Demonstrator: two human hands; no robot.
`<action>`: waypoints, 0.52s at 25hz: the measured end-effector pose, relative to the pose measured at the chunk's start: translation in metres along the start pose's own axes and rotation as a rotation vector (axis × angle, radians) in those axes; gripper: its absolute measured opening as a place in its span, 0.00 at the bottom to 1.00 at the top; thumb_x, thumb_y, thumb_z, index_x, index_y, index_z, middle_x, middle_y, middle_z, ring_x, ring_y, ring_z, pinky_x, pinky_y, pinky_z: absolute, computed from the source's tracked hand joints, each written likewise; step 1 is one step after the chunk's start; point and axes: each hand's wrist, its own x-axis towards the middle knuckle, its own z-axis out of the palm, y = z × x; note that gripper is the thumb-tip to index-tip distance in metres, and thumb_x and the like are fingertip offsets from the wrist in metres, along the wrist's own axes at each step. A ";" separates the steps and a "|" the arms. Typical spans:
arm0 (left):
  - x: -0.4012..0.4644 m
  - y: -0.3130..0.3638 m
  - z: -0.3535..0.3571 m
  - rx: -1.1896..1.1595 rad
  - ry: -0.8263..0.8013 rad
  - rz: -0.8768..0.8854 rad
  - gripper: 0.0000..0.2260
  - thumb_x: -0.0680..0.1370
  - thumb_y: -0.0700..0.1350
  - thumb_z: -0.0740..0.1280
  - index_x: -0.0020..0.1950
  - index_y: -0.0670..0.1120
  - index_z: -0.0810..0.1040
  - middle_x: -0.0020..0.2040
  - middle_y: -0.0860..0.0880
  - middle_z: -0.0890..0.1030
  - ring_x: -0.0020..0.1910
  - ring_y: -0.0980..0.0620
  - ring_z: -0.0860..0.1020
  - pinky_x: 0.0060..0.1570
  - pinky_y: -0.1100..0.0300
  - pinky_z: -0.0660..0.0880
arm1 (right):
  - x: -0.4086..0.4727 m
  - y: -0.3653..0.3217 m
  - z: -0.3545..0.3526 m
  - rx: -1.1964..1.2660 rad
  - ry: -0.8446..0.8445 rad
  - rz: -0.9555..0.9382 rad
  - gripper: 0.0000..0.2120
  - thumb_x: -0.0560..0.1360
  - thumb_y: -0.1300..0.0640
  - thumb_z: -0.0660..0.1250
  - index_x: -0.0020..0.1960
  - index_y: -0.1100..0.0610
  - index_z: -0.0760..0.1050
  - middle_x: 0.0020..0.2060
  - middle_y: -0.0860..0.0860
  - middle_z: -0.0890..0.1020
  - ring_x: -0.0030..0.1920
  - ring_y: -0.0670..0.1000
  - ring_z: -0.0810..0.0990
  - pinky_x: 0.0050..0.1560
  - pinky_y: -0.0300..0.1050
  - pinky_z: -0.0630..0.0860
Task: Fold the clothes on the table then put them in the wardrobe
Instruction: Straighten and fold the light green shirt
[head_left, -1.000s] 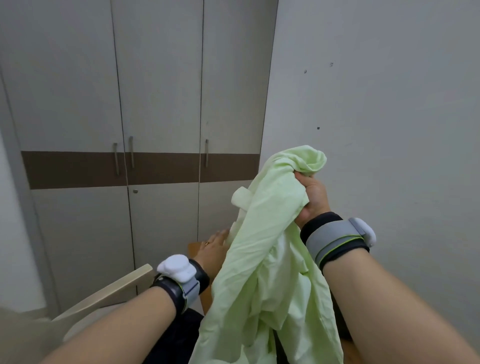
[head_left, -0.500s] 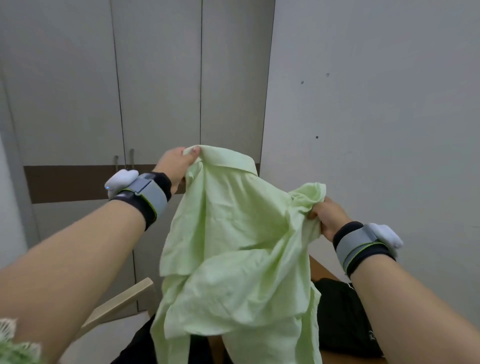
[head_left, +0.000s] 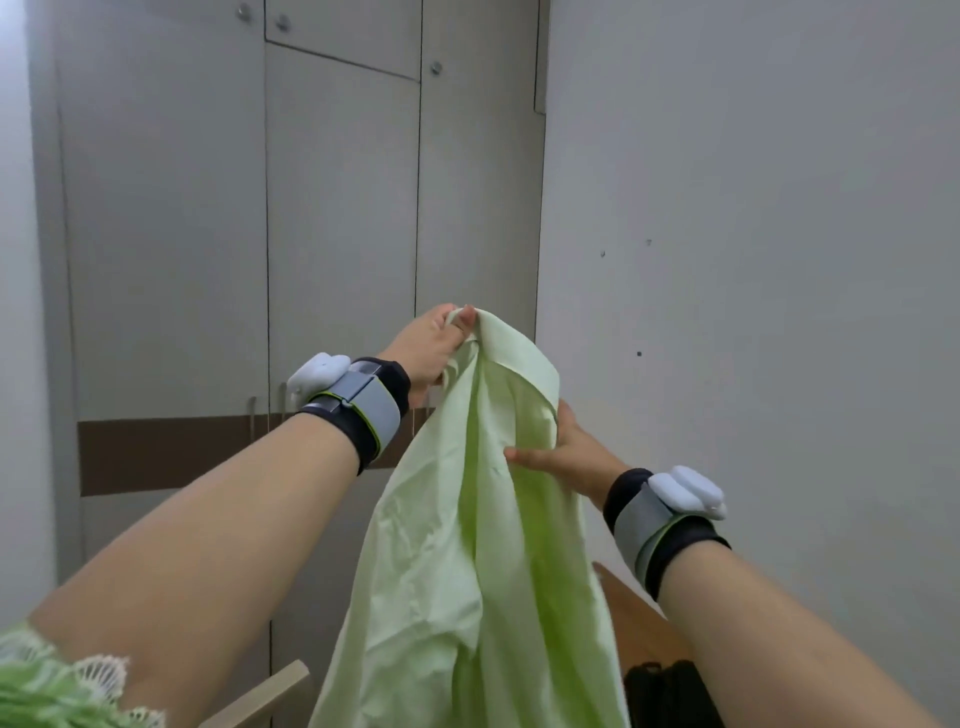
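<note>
Since half a second ago both hands have come closer together and the shirt (head_left: 467, 545), which was spread wide between them, now hangs in a narrower, longer drape; the view has also tipped upward, so more of the wardrobe (head_left: 343, 218) doors show. The left hand (head_left: 434, 348) is raised toward twelve o'clock, thumb and fingers pinched shut on the top edge of the pale green cloth, near what looks like the collar. The right hand (head_left: 566, 454) sits lower, toward three o'clock of the left one, its fingers clamped on a fold at the shirt's right side, thumb lying across the front of the fabric. From these two grips the shirt falls straight down to the bottom edge of the view at six o'clock, well off the table (head_left: 639, 618), whose brown wooden corner shows at about five o'clock beside the right forearm. A dark piece of clothing (head_left: 670, 691) lies on that table, partly hidden behind the arm (what kind of garment it is cannot be made out). Each wrist wears a grey and black band (head_left: 358, 410) with a white device on top. The wardrobe stands closed behind the hands, with a brown stripe (head_left: 156, 452) across its doors at nine o'clock. A pale wooden chair back (head_left: 260, 696) pokes in at seven o'clock.
</note>
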 end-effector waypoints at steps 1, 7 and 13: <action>0.001 0.005 -0.001 0.003 -0.029 0.001 0.21 0.70 0.66 0.60 0.45 0.48 0.71 0.42 0.43 0.72 0.41 0.47 0.70 0.42 0.51 0.68 | 0.003 -0.004 0.001 0.050 0.023 0.001 0.33 0.68 0.52 0.76 0.69 0.51 0.64 0.59 0.47 0.78 0.57 0.49 0.79 0.62 0.50 0.75; -0.015 -0.013 -0.005 0.503 0.226 -0.102 0.26 0.78 0.61 0.55 0.67 0.42 0.65 0.58 0.41 0.76 0.59 0.41 0.75 0.55 0.54 0.69 | 0.020 -0.034 0.000 0.085 0.370 0.053 0.12 0.77 0.51 0.61 0.47 0.59 0.77 0.41 0.53 0.80 0.43 0.54 0.77 0.47 0.46 0.74; -0.100 -0.079 0.015 0.410 0.070 -0.276 0.41 0.66 0.69 0.59 0.70 0.44 0.59 0.66 0.45 0.71 0.58 0.49 0.73 0.60 0.57 0.71 | 0.030 -0.046 0.003 -0.001 0.404 0.091 0.13 0.76 0.54 0.56 0.48 0.62 0.74 0.42 0.55 0.77 0.43 0.56 0.75 0.46 0.47 0.72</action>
